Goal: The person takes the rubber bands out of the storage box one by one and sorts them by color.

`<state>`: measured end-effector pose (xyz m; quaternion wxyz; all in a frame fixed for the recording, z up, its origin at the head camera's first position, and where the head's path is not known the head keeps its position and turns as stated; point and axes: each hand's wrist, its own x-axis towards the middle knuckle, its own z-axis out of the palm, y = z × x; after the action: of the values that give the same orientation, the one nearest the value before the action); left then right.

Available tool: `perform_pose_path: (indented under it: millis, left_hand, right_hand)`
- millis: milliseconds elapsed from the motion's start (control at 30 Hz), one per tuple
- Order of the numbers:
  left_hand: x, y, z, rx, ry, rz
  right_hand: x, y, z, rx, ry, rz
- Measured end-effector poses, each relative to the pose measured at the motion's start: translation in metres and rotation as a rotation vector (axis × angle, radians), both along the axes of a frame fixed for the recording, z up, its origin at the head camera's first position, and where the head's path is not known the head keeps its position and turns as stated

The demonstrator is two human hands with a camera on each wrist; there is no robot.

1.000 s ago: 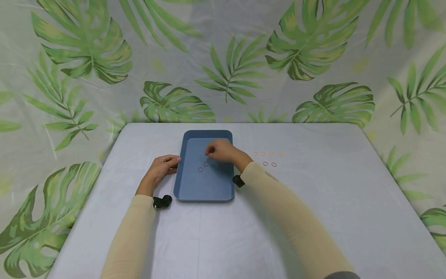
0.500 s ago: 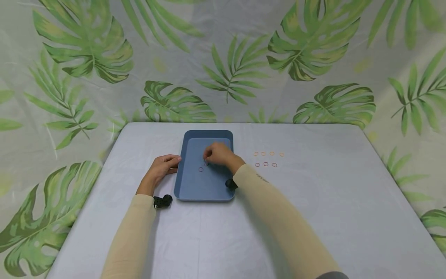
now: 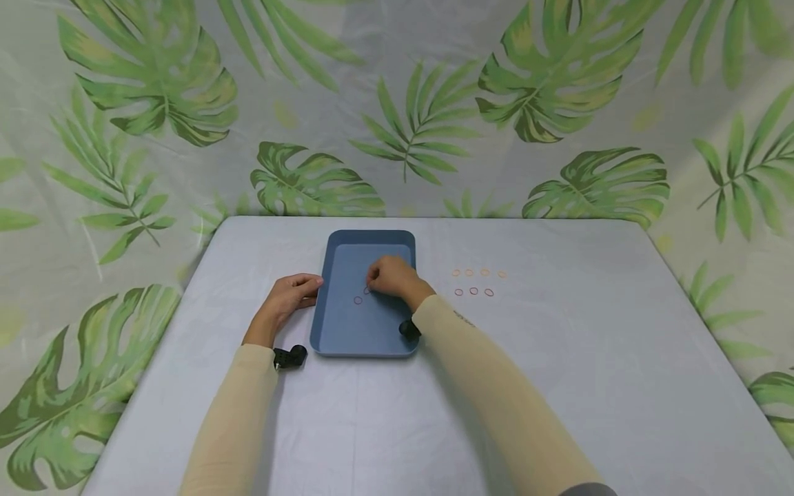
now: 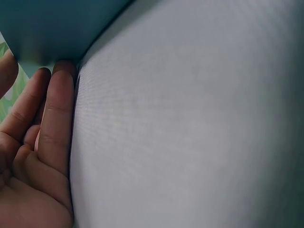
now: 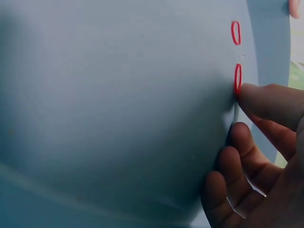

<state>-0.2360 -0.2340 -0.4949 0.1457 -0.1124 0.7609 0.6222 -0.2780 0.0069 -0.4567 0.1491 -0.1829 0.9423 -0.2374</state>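
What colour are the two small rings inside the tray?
Red. The two rings on the blue tray show best in the right wrist view.

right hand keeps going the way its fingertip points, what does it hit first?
Most likely the small red rubber ring on the floor of the blue plastic tray. The right hand has one fingertip at that ring's edge, seemingly touching it; a second red ring lies beyond.
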Motion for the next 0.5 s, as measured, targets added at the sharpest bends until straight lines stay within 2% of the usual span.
perform_pose_path:
  millis: [67, 233, 300, 500]
  left_hand:
    - [0.002, 0.0011, 0.0046, 0.008, -0.008, -0.007]
    - [0.0026, 0.0014, 0.0042, 0.008, -0.008, -0.012]
    - [0.0007, 0.0005, 0.0003, 0.002, -0.002, -0.008]
    - [0.0008, 0.0008, 0.0014, 0.001, 0.002, -0.005]
  right_hand:
    - [0.0011, -0.0003, 0.0005, -0.003, 0.008, -0.006]
    - [0.0017, -0.0016, -0.0021, 0.016, 0.042, -0.007]
    - [0.0012, -0.0024, -0.0034, 0.029, 0.06, 0.005]
    - [0.0002, -0.0042, -0.0074, 0.054, 0.114, 0.07]
